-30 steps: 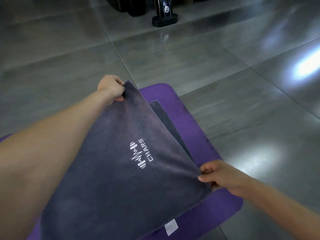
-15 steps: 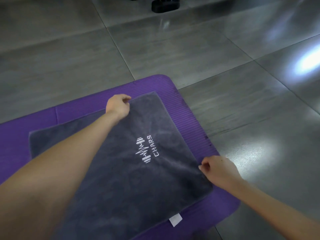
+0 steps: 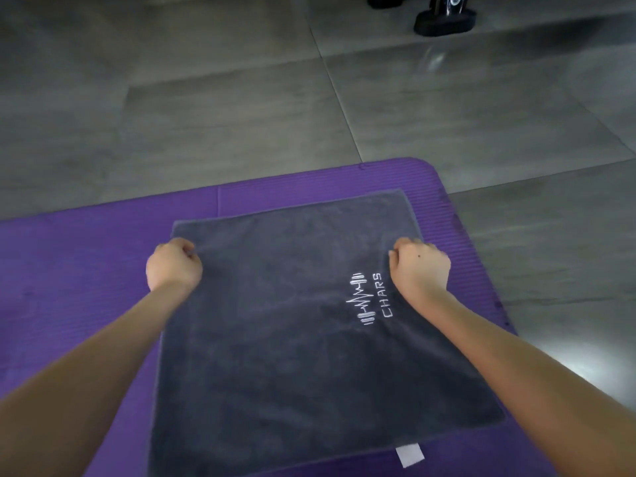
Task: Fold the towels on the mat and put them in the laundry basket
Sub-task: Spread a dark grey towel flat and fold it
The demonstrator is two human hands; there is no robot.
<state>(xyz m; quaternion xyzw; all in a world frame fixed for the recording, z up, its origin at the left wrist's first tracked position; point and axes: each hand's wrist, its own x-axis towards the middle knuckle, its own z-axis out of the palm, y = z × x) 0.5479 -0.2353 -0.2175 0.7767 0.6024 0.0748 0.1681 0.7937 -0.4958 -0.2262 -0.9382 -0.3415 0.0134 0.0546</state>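
A dark grey towel (image 3: 292,339) with a white "CHARS" logo lies flat and folded on the purple mat (image 3: 86,270). A white tag sticks out at its near edge. My left hand (image 3: 173,266) pinches the towel's left edge near the far corner, fingers curled. On the opposite side, my right hand (image 3: 420,266) pinches the towel's right edge just above the logo. Both forearms reach out over the towel. No laundry basket is in view.
Grey floor tiles (image 3: 241,115) surround the mat. The black base of some equipment (image 3: 444,18) stands on the floor at the top right. A bright light patch lies on the tiles at the right.
The lifted half of the towel was laid down flat onto the mat. Both hands then shifted to grip the folded towel's left and right edges, and the view turned to face it squarely.
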